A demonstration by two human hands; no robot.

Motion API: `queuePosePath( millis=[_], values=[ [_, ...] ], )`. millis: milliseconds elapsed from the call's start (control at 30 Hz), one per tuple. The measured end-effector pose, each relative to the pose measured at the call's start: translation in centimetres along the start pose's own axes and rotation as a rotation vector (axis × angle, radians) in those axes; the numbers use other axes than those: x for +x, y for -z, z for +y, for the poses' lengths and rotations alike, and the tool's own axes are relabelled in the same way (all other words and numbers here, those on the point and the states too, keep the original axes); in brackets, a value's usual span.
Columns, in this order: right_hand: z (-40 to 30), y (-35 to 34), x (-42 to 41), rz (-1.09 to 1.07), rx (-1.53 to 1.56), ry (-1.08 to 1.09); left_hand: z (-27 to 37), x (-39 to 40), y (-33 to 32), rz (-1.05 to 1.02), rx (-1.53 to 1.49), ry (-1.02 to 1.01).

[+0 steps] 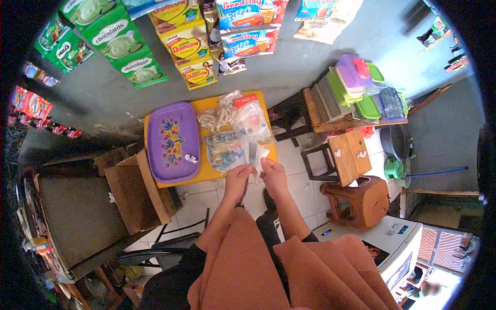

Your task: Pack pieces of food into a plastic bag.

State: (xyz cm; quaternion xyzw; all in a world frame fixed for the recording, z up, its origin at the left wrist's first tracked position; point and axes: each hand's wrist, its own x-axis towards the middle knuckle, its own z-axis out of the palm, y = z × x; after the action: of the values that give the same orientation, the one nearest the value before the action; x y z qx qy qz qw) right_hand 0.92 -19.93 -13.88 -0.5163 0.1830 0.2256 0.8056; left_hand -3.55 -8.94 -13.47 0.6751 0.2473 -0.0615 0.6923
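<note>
Both hands pinch a small translucent plastic bag (254, 153) over the front right part of a yellow table (211, 176). My left hand (239, 179) grips its left lower edge, while my right hand (274, 177) holds the whitish corner on the other side. Whether anything is inside the bag cannot be told. Just beyond my left hand lies a round plate (212, 159) with several wrapped pieces (226, 149) on it, partly hidden by the bag. Behind the plate are a printed plastic pack (252, 120) and some crumpled whitish plastic bags (223, 114).
A purple floral tray (155, 147) covers the table's left side, a white scrap (191, 158) on it. Sachet strips (192, 50) hang on the wall. Left stands a cardboard box (130, 193); right, a wooden stool (348, 155), a brown plastic stool (360, 203) and stacked plastic containers (354, 85).
</note>
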Motion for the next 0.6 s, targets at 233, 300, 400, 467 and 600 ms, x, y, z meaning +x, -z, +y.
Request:
queuePosePath(
  millis=[233, 300, 400, 467, 600],
  values=[
    [2.0, 2.1, 0.9, -0.057, -0.285, 0.119, -2.7, -1.6, -1.6, -0.013, 0.458, -0.116],
    [1.4, 1.3, 0.9, 0.079, -0.472, 0.235, -4.4, -2.8, -2.1, -0.047, 0.447, -0.02],
    [2.6, 3.1, 3.1, 0.266, -0.527, 0.37, -4.4, -3.9, -2.9, -0.137, 0.208, 0.029],
    [2.2, 4.3, 4.3, 0.298, -0.395, 0.383, -4.5, -3.6, -2.8, -0.139, 0.275, 0.006],
    [2.1, 7.1, 4.9, 0.457, -0.338, 0.333, -7.3, -3.4, -2.5, 0.049, 0.276, -0.009]
  ],
)
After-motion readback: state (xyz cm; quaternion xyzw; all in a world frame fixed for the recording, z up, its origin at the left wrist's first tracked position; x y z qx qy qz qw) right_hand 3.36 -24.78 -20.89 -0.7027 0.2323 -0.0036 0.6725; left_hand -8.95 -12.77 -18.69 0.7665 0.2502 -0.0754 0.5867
